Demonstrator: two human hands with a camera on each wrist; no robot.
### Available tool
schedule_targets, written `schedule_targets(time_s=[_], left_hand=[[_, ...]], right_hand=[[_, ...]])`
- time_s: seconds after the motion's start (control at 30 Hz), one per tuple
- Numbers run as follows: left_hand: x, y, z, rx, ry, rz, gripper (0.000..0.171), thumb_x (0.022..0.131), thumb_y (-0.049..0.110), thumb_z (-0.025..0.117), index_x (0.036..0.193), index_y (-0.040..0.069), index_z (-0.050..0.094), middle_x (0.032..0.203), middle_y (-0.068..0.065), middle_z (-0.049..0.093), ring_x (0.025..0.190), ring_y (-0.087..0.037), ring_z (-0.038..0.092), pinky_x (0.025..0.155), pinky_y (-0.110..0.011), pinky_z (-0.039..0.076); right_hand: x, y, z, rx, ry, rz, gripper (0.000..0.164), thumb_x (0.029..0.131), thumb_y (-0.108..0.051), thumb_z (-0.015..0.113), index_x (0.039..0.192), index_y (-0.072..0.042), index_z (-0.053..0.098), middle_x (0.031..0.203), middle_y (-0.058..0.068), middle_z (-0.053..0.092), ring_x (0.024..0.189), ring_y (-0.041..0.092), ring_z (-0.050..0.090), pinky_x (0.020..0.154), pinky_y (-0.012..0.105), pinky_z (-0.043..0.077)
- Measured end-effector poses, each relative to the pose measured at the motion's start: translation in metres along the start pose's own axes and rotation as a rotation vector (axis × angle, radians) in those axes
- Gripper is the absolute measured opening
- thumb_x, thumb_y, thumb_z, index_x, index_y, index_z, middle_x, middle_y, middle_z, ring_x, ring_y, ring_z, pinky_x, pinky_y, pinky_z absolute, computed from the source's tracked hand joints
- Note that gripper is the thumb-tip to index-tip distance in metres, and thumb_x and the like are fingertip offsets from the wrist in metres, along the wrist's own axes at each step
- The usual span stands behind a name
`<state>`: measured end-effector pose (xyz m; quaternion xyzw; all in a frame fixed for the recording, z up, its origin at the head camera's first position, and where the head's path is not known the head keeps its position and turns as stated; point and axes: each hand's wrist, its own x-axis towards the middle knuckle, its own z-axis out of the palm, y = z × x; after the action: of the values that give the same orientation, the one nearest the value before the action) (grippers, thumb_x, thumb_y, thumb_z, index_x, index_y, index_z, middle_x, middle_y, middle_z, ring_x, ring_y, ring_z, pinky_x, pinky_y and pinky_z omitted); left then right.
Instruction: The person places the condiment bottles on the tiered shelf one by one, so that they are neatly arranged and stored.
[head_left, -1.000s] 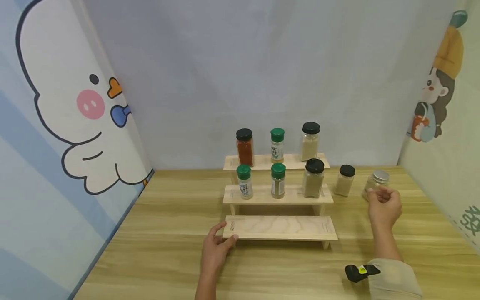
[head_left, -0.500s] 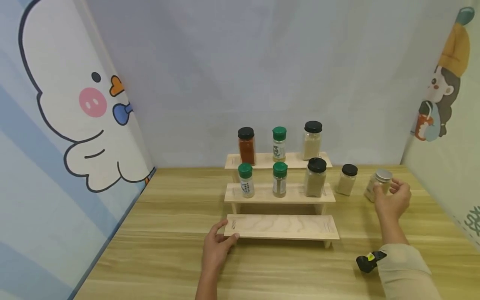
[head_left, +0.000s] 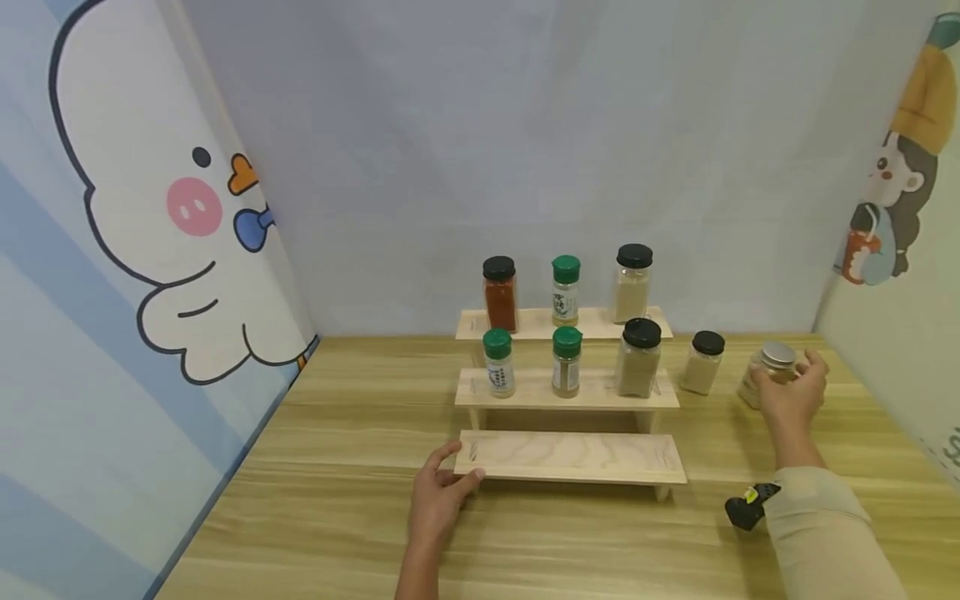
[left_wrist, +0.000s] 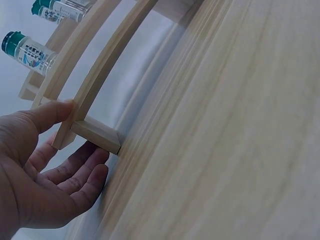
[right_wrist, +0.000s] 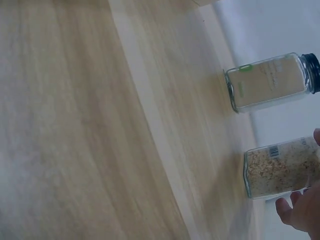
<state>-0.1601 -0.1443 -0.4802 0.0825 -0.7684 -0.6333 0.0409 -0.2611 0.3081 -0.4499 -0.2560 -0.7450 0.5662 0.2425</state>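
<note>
A three-tier wooden spice rack [head_left: 570, 454] stands on the table. My left hand [head_left: 435, 504] grips the left end of its lowest tier; in the left wrist view, the thumb lies against the board and the other fingers curl beside the support leg [left_wrist: 97, 135]. To the rack's right, my right hand [head_left: 795, 400] is curled round a silver-lidded glass spice jar [head_left: 768, 375], thumb on its left, fingers on its right. Light-brown flakes fill this jar [right_wrist: 280, 167] in the right wrist view, where only part of the hand [right_wrist: 302, 212] shows.
A smaller black-lidded jar [head_left: 701, 367] stands between the rack and the silver-lidded jar. On the top tier are a red spice jar [head_left: 501, 300] and two others; the middle tier bears two green-capped shakers [head_left: 499, 371] and a black-lidded jar [head_left: 637, 367]. A wall rises behind.
My right hand has come from in front of the silver-lidded jar to its right side, fingers spreading round it. My left hand keeps its grip on the rack. The head view has shifted slightly.
</note>
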Motion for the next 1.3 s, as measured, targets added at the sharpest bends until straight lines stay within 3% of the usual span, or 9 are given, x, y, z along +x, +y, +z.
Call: schedule_targets(time_s=[0.2, 0.53, 0.8, 1.07, 1.3], left_hand=[[-0.001, 0.002, 0.003, 0.018, -0.011, 0.008, 0.059, 0.077, 0.02, 0.076, 0.129, 0.007, 0.052, 0.078, -0.009, 0.062, 0.066, -0.021, 0.056, 0.057, -0.031, 0.043], [-0.002, 0.001, 0.003, -0.004, -0.013, 0.002, 0.06, 0.077, 0.016, 0.076, 0.13, 0.006, 0.051, 0.078, -0.009, 0.062, 0.066, -0.023, 0.056, 0.057, -0.032, 0.044], [-0.003, -0.001, 0.003, -0.009, -0.011, 0.002, 0.06, 0.076, 0.015, 0.077, 0.129, 0.005, 0.051, 0.076, -0.009, 0.062, 0.065, -0.022, 0.056, 0.057, -0.032, 0.045], [-0.002, -0.001, 0.003, -0.007, -0.014, 0.007, 0.06, 0.076, 0.017, 0.077, 0.129, 0.006, 0.052, 0.076, -0.01, 0.062, 0.065, -0.023, 0.057, 0.057, -0.033, 0.045], [0.0, -0.001, 0.003, -0.015, 0.003, -0.003, 0.059, 0.076, 0.015, 0.077, 0.128, 0.007, 0.052, 0.076, -0.01, 0.061, 0.064, -0.022, 0.056, 0.055, -0.03, 0.044]], right_hand=[[0.002, 0.007, -0.007, -0.005, -0.02, 0.031, 0.078, 0.087, -0.022, 0.061, 0.147, -0.013, 0.013, 0.144, 0.018, 0.024, 0.129, 0.031, 0.028, 0.102, 0.043, 0.028], [0.006, 0.009, -0.011, -0.073, -0.06, 0.007, 0.072, 0.089, -0.023, 0.06, 0.143, 0.002, 0.02, 0.143, 0.026, 0.026, 0.13, 0.038, 0.026, 0.104, 0.045, 0.023], [0.0, 0.007, -0.016, -0.095, -0.016, 0.055, 0.07, 0.088, -0.024, 0.062, 0.143, -0.001, 0.025, 0.137, 0.022, 0.036, 0.123, 0.033, 0.035, 0.099, 0.04, 0.031], [-0.017, -0.012, -0.027, -0.06, -0.03, 0.152, 0.076, 0.083, -0.025, 0.069, 0.142, -0.005, 0.027, 0.108, 0.002, 0.043, 0.09, 0.01, 0.041, 0.079, 0.026, 0.038], [-0.037, -0.027, -0.029, -0.015, -0.122, 0.165, 0.078, 0.081, -0.022, 0.073, 0.142, -0.004, 0.027, 0.106, 0.002, 0.045, 0.095, 0.017, 0.045, 0.081, 0.026, 0.039]])
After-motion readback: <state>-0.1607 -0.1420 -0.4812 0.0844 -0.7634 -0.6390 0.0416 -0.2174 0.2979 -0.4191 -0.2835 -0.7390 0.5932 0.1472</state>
